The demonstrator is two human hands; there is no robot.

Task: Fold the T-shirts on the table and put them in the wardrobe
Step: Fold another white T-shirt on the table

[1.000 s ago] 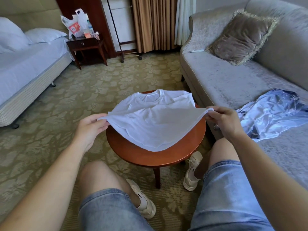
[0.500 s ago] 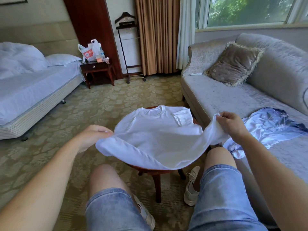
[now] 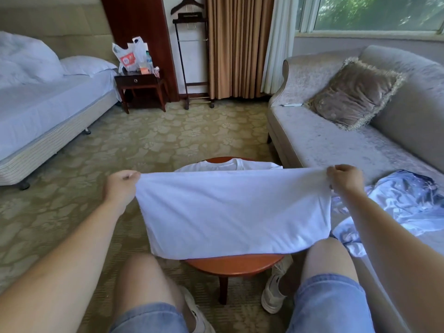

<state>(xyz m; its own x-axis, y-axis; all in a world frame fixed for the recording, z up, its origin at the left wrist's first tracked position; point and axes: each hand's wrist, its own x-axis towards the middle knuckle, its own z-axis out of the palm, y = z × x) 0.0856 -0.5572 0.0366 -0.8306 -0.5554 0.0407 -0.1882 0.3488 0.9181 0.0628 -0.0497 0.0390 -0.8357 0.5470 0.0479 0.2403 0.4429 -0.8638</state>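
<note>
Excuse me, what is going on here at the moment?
A seated person is folding a white T-shirt over a small round table. The left hand and right hand each pinch one end of its edge, held taut above the table, while the collar end lies on it. A bluish garment lies crumpled on the sofa.

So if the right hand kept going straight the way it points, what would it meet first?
Likely the grey sofa, just beyond the right hand gripping the white T-shirt; depth unclear.
</note>
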